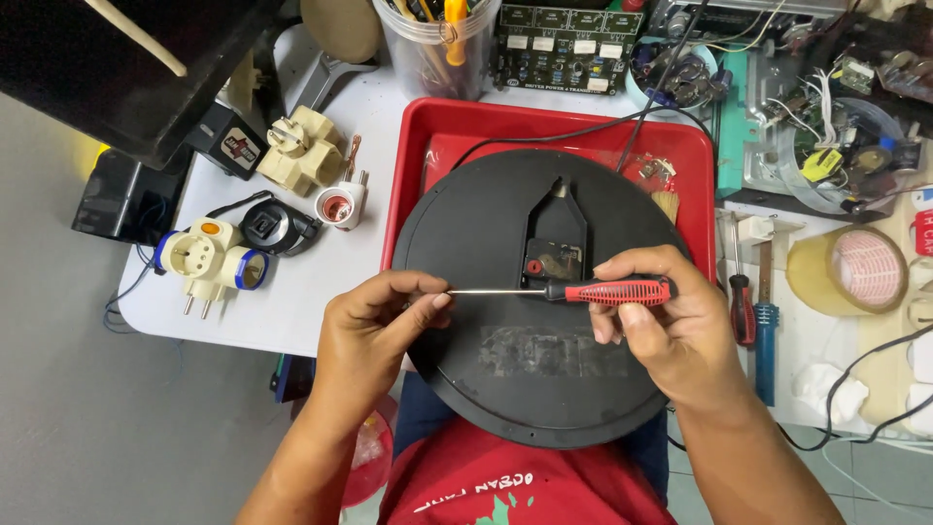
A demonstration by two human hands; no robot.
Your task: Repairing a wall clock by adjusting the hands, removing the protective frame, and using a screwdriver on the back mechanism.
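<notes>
Nearest you, the round black clock back [544,389] rests over your lap, face down, its far edge lying on the red tray [413,165]. It sits directly under both grips, with only part of it supported, so it could tip or slide off your knees if you lean on the tool.

Your right hand [671,331] is curled closed around the red-and-black handle of the screwdriver [583,291], thumb below and fingers over the top. Your left hand [374,321] pinches the bare shaft tip between thumb and forefinger, nearly shut, the other fingers folded loosely. The tool lies level across the disc, spanning from one grip to the other.

Just beyond the shaft sits the black movement box [554,248], with its small red part just beside the handle. A slip of the tip toward it could gouge the plastic or catch the thin black cable [573,131] running away from your hands over the tray. Pinching the point bare-fingered risks a jab if the right hand pushes.

Left of your left hand, on the white table [292,301], lie cream plug adapters [209,258]; right of your right hand, spare screwdrivers [753,321] could roll.
</notes>
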